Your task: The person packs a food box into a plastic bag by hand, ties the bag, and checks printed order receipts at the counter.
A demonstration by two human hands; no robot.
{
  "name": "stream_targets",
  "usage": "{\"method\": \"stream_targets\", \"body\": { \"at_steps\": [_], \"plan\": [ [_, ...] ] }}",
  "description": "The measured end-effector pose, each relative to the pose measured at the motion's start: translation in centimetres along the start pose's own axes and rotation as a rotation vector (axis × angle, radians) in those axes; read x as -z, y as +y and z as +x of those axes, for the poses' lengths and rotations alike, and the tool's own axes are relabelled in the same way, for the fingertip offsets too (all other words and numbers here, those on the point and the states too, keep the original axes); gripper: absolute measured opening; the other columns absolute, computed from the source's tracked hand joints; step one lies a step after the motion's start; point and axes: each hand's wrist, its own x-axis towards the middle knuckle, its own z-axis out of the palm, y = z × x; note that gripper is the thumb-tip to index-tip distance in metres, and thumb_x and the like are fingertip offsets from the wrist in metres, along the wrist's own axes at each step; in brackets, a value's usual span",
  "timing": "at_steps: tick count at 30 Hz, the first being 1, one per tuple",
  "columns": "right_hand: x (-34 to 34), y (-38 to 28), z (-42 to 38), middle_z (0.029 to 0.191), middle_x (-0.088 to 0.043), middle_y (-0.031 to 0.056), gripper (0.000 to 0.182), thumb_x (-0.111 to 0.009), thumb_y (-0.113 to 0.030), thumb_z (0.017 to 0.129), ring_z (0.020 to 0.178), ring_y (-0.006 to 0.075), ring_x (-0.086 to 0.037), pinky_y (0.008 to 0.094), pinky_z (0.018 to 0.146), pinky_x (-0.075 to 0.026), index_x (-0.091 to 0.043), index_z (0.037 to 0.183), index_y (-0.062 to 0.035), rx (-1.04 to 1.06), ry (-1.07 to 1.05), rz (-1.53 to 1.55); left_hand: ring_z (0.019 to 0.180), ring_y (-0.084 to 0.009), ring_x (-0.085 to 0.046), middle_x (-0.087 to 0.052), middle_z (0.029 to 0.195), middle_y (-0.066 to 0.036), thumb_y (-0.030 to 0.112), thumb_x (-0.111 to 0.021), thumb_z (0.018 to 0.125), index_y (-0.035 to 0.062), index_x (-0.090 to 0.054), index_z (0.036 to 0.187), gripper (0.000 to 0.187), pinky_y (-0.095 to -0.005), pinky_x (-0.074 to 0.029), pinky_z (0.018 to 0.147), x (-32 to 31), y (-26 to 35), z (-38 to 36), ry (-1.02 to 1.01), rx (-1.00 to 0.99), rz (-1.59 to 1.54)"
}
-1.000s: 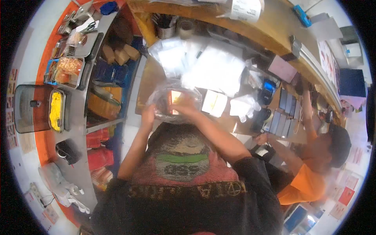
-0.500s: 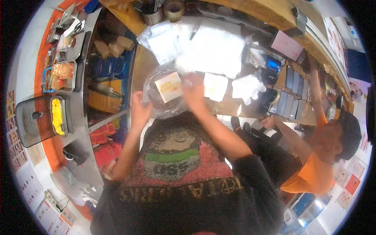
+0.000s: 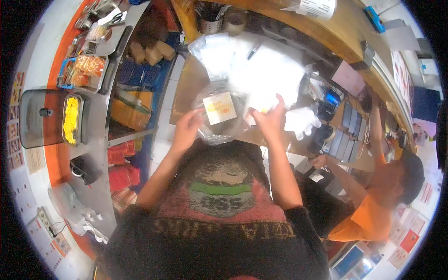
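Observation:
A clear plastic bag (image 3: 215, 136) lies at the counter's front edge, and in its opening shows a white square packet (image 3: 219, 108) with yellow and orange print. My left hand (image 3: 188, 128) has its fingers closed on the bag's left rim. On the right side, my right hand (image 3: 270, 119) pinches the bag's rim between thumb and fingers, though the contact is blurred. Behind the bag, white sheets (image 3: 268, 65) with a dark pen (image 3: 253, 51) on them cover part of the wooden counter (image 3: 189, 84).
White plastic gloves or bags (image 3: 301, 122) lie right of my right hand, beside a card terminal (image 3: 332, 99) and several grey devices (image 3: 346, 133). A co-worker in orange (image 3: 364, 221) reaches over the counter's right end. Shelves (image 3: 133, 135) stand at the left.
The view has shifted, so the scene sits further right. My right hand has moved from the packet's right edge outward to the right, and the second printed packet is now mostly hidden by it.

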Motion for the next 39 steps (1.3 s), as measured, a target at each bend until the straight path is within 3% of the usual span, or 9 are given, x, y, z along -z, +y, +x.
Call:
{"method": "stream_targets", "body": {
  "at_steps": [4, 10, 18, 23, 26, 28, 33, 36, 39],
  "plan": [
    [-3.7, -3.6, -2.2, 0.125, -0.042, 0.0223, 0.099, -0.084, -0.030, 0.057, 0.121, 0.0370, -0.043, 0.0437, 0.103, -0.036, -0.032, 0.137, -0.0019, 0.305, -0.618, 0.171, 0.098, -0.0107, -0.056, -0.063, 0.111, -0.003, 0.006, -0.060, 0.090, 0.0083, -0.056, 0.133, 0.043, -0.0257, -0.046, 0.085, -0.3, 2.4, -1.2, -0.037, 0.075, -0.270],
    [-10.1, -5.0, -4.8, 0.129, -0.040, 0.0257, 0.095, -0.086, -0.034, 0.060, 0.125, 0.0442, -0.039, 0.0486, 0.102, -0.037, -0.036, 0.137, -0.0077, 0.082, -0.406, -0.400, 0.101, -0.0098, -0.054, -0.057, 0.110, -0.001, -0.003, -0.059, 0.088, 0.0061, -0.053, 0.134, 0.048, -0.0241, -0.045, 0.087, -0.5, 4.9, -2.8, -0.157, -0.104, -0.178],
    [-7.3, -0.9, -2.9, 0.129, -0.042, 0.0271, 0.074, -0.078, -0.027, 0.072, 0.121, 0.0415, -0.042, 0.0477, 0.100, -0.037, -0.047, 0.137, -0.0117, 0.484, -0.503, -0.206, 0.106, -0.0090, -0.053, -0.052, 0.135, -0.010, -0.009, -0.052, 0.084, 0.0095, -0.017, 0.152, 0.078, -0.0228, -0.045, 0.087, -0.8, 3.4, -2.6, -0.267, -0.082, -0.454],
    [-7.6, 0.7, -2.6, 0.121, -0.047, 0.0229, 0.074, -0.075, -0.026, 0.073, 0.114, 0.0398, -0.045, 0.0477, 0.098, -0.037, -0.045, 0.140, -0.0166, 0.547, -0.468, -0.202, 0.101, -0.0209, -0.058, -0.053, 0.136, -0.015, -0.011, -0.048, 0.080, 0.0104, -0.010, 0.153, 0.085, -0.0277, -0.047, 0.084, -3.8, 1.9, -1.2, -0.255, -0.231, -0.020],
    [-7.2, 3.4, -1.3, 0.123, -0.049, 0.0229, 0.059, -0.074, -0.030, 0.077, 0.120, 0.0382, -0.044, 0.0473, 0.102, -0.035, -0.054, 0.130, -0.0114, 0.583, -0.276, -0.004, 0.097, -0.0286, -0.061, -0.054, 0.135, -0.018, -0.010, -0.048, 0.077, 0.0114, -0.007, 0.154, 0.089, -0.0294, -0.048, 0.082, -4.7, -1.2, 0.6, -0.210, -0.270, 0.349],
    [-6.7, 4.4, -1.5, 0.116, -0.056, 0.0188, 0.049, -0.074, -0.039, 0.077, 0.117, 0.0367, -0.048, 0.0467, 0.100, -0.037, -0.064, 0.115, -0.0089, 0.172, -0.001, 0.045, 0.095, -0.0308, -0.062, -0.053, 0.136, -0.017, -0.008, -0.047, 0.077, 0.0116, -0.007, 0.154, 0.089, -0.0312, -0.049, 0.082, -4.9, -0.7, 0.7, -0.199, -0.250, 0.333],
    [-6.9, 5.1, -2.7, 0.108, -0.061, 0.0138, 0.055, -0.075, -0.054, 0.072, 0.106, 0.0333, -0.056, 0.0445, 0.095, -0.041, -0.067, 0.097, -0.0061, 0.312, -0.273, -0.256, 0.120, -0.0307, -0.056, -0.048, 0.144, -0.006, -0.008, -0.045, 0.075, 0.0113, -0.008, 0.154, 0.089, -0.0367, -0.048, 0.087, -5.1, -0.3, 0.7, -0.161, -0.342, 0.290],
    [-5.5, 3.7, -2.6, 0.096, -0.063, 0.0125, 0.045, -0.077, -0.047, 0.074, 0.092, 0.0285, -0.059, 0.0417, 0.081, -0.047, -0.068, 0.091, -0.0052, 0.224, -0.190, -0.154, 0.124, -0.0292, -0.053, -0.042, 0.148, -0.012, -0.009, -0.043, 0.075, 0.0112, -0.009, 0.154, 0.088, -0.0288, -0.049, 0.082, -5.4, -1.3, 0.9, -0.174, -0.444, 0.338],
    [-5.3, 4.2, -1.7, 0.091, -0.063, 0.0123, 0.029, -0.072, -0.027, 0.083, 0.075, 0.0226, -0.058, 0.0357, 0.068, -0.048, -0.066, 0.088, 0.0012, 0.234, -0.209, 0.231, 0.119, -0.0269, -0.056, -0.043, 0.147, -0.017, -0.010, -0.041, 0.076, 0.0106, -0.010, 0.154, 0.086, -0.0283, -0.048, 0.081, -4.9, 0.4, 0.0, -0.204, -0.182, 0.138]
  ]
}}
